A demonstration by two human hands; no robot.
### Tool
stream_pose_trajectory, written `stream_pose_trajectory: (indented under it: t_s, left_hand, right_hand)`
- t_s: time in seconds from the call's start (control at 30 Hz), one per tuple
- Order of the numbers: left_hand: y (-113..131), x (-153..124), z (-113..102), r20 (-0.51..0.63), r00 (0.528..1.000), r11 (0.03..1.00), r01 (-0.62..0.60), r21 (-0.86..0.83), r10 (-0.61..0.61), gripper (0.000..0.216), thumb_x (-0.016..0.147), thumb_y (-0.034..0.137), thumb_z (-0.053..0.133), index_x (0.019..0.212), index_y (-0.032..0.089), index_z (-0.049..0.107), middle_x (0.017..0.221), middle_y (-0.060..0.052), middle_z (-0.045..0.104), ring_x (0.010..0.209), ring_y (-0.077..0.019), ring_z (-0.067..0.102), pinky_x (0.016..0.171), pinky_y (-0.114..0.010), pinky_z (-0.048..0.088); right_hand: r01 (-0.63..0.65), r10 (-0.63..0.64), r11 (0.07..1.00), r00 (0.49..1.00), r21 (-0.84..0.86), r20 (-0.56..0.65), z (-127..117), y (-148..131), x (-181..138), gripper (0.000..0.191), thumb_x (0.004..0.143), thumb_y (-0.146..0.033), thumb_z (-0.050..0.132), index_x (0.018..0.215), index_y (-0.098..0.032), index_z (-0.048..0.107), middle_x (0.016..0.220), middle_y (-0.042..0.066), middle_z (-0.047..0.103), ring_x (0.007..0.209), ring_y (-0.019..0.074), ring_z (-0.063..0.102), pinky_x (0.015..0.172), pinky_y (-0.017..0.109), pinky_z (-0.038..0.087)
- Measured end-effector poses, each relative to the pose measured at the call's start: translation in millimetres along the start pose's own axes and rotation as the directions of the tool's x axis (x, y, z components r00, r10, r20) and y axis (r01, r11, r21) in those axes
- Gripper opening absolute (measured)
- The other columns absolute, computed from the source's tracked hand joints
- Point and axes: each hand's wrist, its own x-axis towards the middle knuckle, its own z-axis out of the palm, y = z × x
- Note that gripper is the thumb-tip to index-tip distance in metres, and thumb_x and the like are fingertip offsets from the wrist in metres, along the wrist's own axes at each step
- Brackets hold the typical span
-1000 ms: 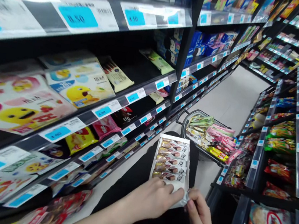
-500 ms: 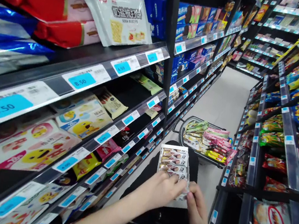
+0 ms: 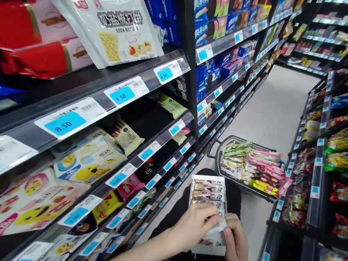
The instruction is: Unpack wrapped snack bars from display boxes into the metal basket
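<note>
An open white box (image 3: 208, 178) rests on my dark-clothed lap, holding a column of wrapped snack bars (image 3: 206, 195) with brown and white wrappers. My left hand (image 3: 198, 224) reaches across the box, its fingers closed on one end of a pale snack bar wrapper (image 3: 219, 226). At the box's right side, my right hand (image 3: 237, 243) pinches the other end of that wrapper between thumb and fingers. Both hands partly cover the lower bars, and what lies inside the pinched wrapper is hard to make out.
Beyond my knees, a black-rimmed basket (image 3: 218, 156) full of colourful snack packs stands on the aisle floor. Shelves with price tags run along the left, where a soda biscuits pack (image 3: 116, 31) leans out. More snack shelves (image 3: 319, 168) line the right.
The camera view has turned slightly, shifting the box and basket rightward in the picture. My hands have lifted the wrapper a little and hold it between them over the box.
</note>
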Motion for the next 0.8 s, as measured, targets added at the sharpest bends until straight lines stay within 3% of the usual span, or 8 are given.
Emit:
stream_pose_trajectory:
  t_s: [0.13, 0.27, 0.4, 0.53, 0.7, 0.8]
  left_hand:
    - [-2.0, 1.0, 3.9, 0.065, 0.993, 0.989, 0.101, -0.112, -0.094, 0.033, 0.096, 0.019, 0.047, 0.063, 0.016, 0.050, 0.065, 0.003, 0.054, 0.062, -0.0100, 0.051, 0.058, -0.020, 0.039]
    - [0.5, -1.1, 9.4, 0.105, 0.982, 0.963, 0.177, -0.204, -0.158, 0.031, 0.092, 0.018, 0.051, 0.062, 0.016, 0.049, 0.067, 0.003, 0.053, 0.065, -0.0110, 0.048, 0.062, -0.022, 0.038]
    - [0.7, -0.2, 12.5, 0.134, 0.953, 0.906, 0.301, -0.298, -0.272, 0.032, 0.087, 0.021, 0.058, 0.057, 0.016, 0.048, 0.059, 0.004, 0.048, 0.060, -0.0098, 0.044, 0.057, -0.022, 0.033]
    - [-4.1, 1.1, 17.8, 0.205, 0.911, 0.822, 0.412, -0.392, -0.359, 0.038, 0.078, 0.027, 0.069, 0.051, 0.015, 0.045, 0.050, 0.007, 0.041, 0.051, -0.0075, 0.037, 0.049, -0.020, 0.026]
    - [-7.0, -2.4, 21.8, 0.300, 0.905, 0.766, 0.417, -0.490, -0.301, 0.029, 0.078, 0.028, 0.070, 0.058, 0.013, 0.056, 0.058, 0.004, 0.057, 0.058, -0.0092, 0.050, 0.056, -0.019, 0.037]
    - [-4.6, -9.6, 13.3, 0.353, 0.916, 0.799, 0.352, -0.487, -0.189, 0.022, 0.067, 0.025, 0.081, 0.076, 0.014, 0.065, 0.081, 0.000, 0.069, 0.075, -0.0147, 0.061, 0.069, -0.021, 0.045]
  right_hand:
    - [-0.148, 0.150, 0.988, 0.988, -0.046, 0.027, -5.7, 1.6, 8.2, 0.035, 0.096, -0.041, 0.045, 0.068, -0.021, 0.046, 0.065, -0.002, 0.046, 0.059, 0.0134, 0.045, 0.055, 0.024, 0.037]
    - [-0.291, 0.302, 0.950, 0.947, -0.109, 0.106, -13.3, 0.8, 13.3, 0.033, 0.096, -0.042, 0.045, 0.071, -0.020, 0.049, 0.060, -0.005, 0.045, 0.053, 0.0117, 0.043, 0.049, 0.022, 0.033]
    - [-0.296, 0.314, 0.947, 0.933, -0.125, 0.176, -21.0, -2.1, 14.1, 0.037, 0.094, -0.048, 0.046, 0.071, -0.019, 0.051, 0.062, -0.004, 0.046, 0.057, 0.0122, 0.042, 0.052, 0.023, 0.033]
    - [-0.287, 0.304, 0.953, 0.917, -0.101, 0.258, -28.3, -2.8, 12.1, 0.036, 0.086, -0.049, 0.057, 0.067, -0.019, 0.052, 0.061, -0.004, 0.045, 0.057, 0.0123, 0.040, 0.053, 0.023, 0.031]
    - [-0.340, 0.331, 0.940, 0.905, -0.012, 0.268, -37.2, 4.6, 2.9, 0.036, 0.083, -0.046, 0.064, 0.063, -0.018, 0.052, 0.060, -0.003, 0.046, 0.057, 0.0122, 0.042, 0.054, 0.023, 0.032]
    - [-0.371, 0.354, 0.924, 0.921, 0.089, 0.163, -39.8, 11.8, -4.6, 0.040, 0.088, -0.049, 0.057, 0.063, -0.019, 0.048, 0.061, -0.003, 0.043, 0.056, 0.0122, 0.039, 0.053, 0.024, 0.032]
